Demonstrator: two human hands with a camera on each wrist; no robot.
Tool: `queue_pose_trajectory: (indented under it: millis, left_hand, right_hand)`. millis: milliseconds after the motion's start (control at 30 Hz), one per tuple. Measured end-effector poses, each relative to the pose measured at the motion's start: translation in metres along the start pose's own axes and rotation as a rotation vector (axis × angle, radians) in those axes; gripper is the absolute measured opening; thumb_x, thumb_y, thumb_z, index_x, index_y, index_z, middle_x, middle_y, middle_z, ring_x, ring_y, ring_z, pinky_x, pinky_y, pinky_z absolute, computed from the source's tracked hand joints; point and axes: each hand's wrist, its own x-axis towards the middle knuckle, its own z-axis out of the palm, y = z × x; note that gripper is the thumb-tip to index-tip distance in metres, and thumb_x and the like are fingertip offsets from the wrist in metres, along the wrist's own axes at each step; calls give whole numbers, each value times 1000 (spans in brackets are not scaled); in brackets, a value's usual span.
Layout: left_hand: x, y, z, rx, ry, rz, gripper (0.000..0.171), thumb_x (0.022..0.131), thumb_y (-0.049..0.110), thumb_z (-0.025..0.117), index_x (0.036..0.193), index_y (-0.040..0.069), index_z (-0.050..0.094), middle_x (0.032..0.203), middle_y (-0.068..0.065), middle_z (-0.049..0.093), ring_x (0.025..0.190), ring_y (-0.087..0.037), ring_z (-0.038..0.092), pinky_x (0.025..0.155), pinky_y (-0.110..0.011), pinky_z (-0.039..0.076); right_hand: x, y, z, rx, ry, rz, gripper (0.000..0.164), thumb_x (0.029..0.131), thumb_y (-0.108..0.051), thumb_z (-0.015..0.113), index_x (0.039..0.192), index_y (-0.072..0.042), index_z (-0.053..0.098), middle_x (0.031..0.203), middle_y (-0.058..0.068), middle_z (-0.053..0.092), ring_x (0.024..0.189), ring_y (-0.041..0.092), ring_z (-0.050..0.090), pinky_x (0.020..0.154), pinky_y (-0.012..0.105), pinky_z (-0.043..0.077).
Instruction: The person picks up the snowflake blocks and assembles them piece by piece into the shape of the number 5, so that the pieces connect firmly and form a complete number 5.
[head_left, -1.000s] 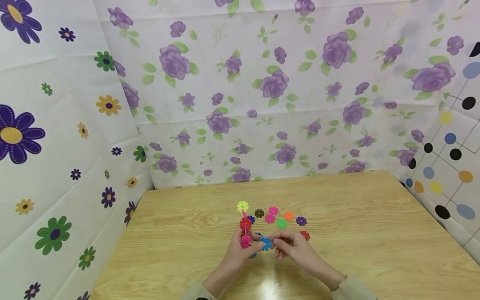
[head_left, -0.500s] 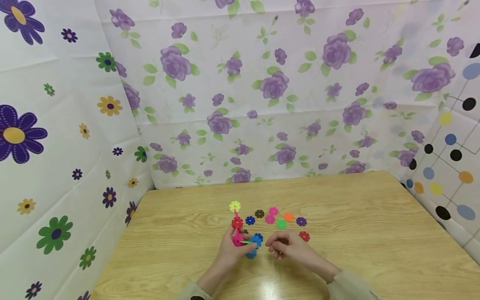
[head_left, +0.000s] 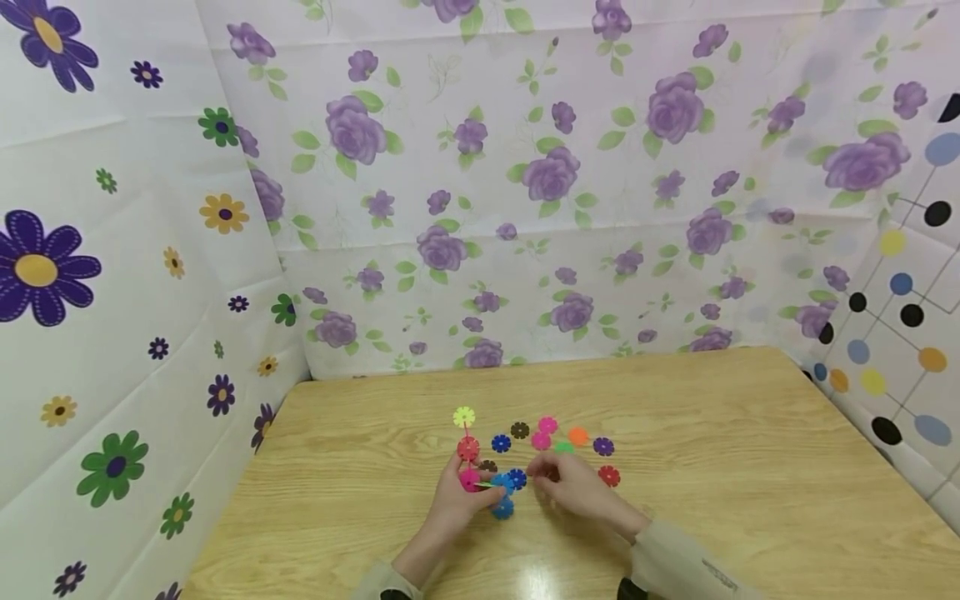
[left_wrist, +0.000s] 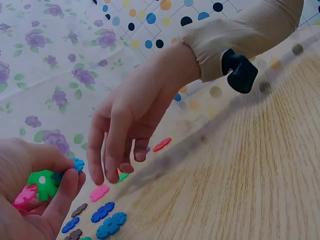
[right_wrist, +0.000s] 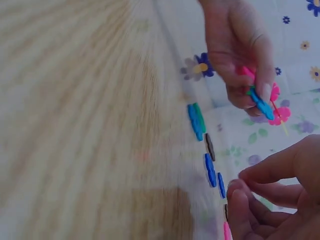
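Observation:
My left hand (head_left: 453,500) holds up a joined chain of notched plastic discs, with a yellow disc (head_left: 464,417) at its top and a red disc (head_left: 468,448) below. Lower in the chain come a pink disc (head_left: 469,481) and a green disc (left_wrist: 45,185). Its thumb and finger pinch a light blue disc (right_wrist: 261,104) at the chain's near end. To the right, my right hand (head_left: 581,487) hovers over the table, fingers loosely bent with nothing between them. A dark blue disc (head_left: 517,478) lies just left of its fingertips.
Loose discs lie on the wooden table (head_left: 360,475): a light blue one (head_left: 503,507) by my left hand, a brown one (head_left: 520,430), an orange one (head_left: 578,436), a purple one (head_left: 603,447) and a red one (head_left: 609,476) beyond. Patterned cloth (head_left: 420,192) hangs around the table.
My right hand was at the light blue disc in the chain; it has come away and moved slightly forward. The left hand has shifted left with the chain.

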Motion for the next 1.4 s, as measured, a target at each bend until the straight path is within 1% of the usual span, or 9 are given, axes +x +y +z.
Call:
queue_pose_trajectory:
  millis: [67,267,433,533,667,900,1100,1267,1400]
  left_hand:
    - [0,-1,0,13,14,-7,56,79,2,77,119,-2,39,110,-23,67,78,-12,68,71,-27,58]
    - [0,-4,0,34,27,-25,59,78,2,77,122,-3,39,110,-23,67,80,-13,68,73,-27,58]
    - [0,-6,1,55,20,-40,77,78,3,78,139,-4,31,111,-20,67,87,-17,69,78,-28,58]
    - [0,-7,1,56,29,-50,84,78,3,77,144,-4,26,112,-21,66,87,-18,69,78,-29,58]
    - [1,-7,1,67,69,-76,79,78,5,78,141,-5,30,114,-21,65,84,-16,68,80,-32,58]
    - [4,-5,2,116,143,-98,81,78,10,79,142,-4,31,114,-19,65,85,-16,67,86,-35,57]
    - [4,-7,5,57,123,-93,82,79,5,77,143,-6,27,114,-23,63,87,-17,68,81,-31,58]
    - [3,-10,7,40,110,-90,89,79,8,78,146,-8,21,122,-27,56,93,-18,66,86,-32,57]
    - [4,-8,8,-47,57,-93,84,81,4,75,145,-8,21,116,-25,60,90,-20,68,85,-32,58]
  right_hand:
    - [6,0,3,-73,6,-1,16,89,-8,64,105,-5,66,90,1,65,80,10,58,67,19,50]
    - [20,2,13,-167,8,-3,22,85,-13,71,105,-5,64,84,-1,62,76,10,56,65,23,49]
    - [27,5,19,-203,28,10,26,81,-16,77,99,-5,64,80,-1,60,71,10,53,61,22,47]
    - [27,5,20,-191,25,22,26,77,-14,79,94,-5,62,78,-1,57,69,11,51,59,21,44]
    - [23,4,17,-121,45,23,20,80,-8,76,88,-7,58,78,-1,56,70,11,51,59,21,45]
    - [13,3,8,-41,73,-64,14,86,-5,70,86,-11,57,79,-2,59,70,8,54,60,20,49]
    - [6,-4,6,-8,49,-119,12,87,-7,69,88,-15,60,82,-5,63,73,5,58,63,20,54]
    - [1,-12,6,-39,84,-176,9,88,-10,70,90,-18,67,84,-5,66,75,2,59,67,19,53]
    - [-3,-16,5,-56,119,-202,6,88,-12,70,92,-17,70,87,-1,69,76,0,60,67,18,53]
